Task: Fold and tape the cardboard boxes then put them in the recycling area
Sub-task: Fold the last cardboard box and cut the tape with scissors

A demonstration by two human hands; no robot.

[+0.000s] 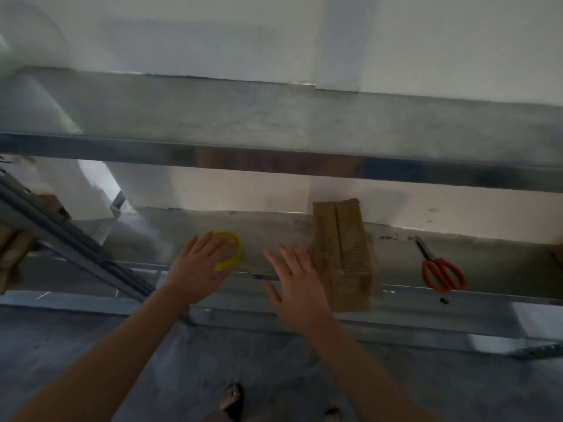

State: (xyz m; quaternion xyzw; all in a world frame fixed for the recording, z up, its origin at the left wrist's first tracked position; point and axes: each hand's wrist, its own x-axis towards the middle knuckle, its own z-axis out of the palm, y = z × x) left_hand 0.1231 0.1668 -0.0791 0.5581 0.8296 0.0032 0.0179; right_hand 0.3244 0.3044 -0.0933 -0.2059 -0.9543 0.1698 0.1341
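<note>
cardboard box lying flat, left hand spread over tape roll, right hand open beside box

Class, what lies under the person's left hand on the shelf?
A round yellow tape roll on the grey metal shelf lies under the left hand. The fingers hide its left part.

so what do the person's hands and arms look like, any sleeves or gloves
Both are bare. The left hand and right hand wear no gloves, and the left forearm and right forearm show no sleeve as far as the frame reaches. No watch or bracelet shows at either wrist. The picture is too blurred to tell about rings.
</note>
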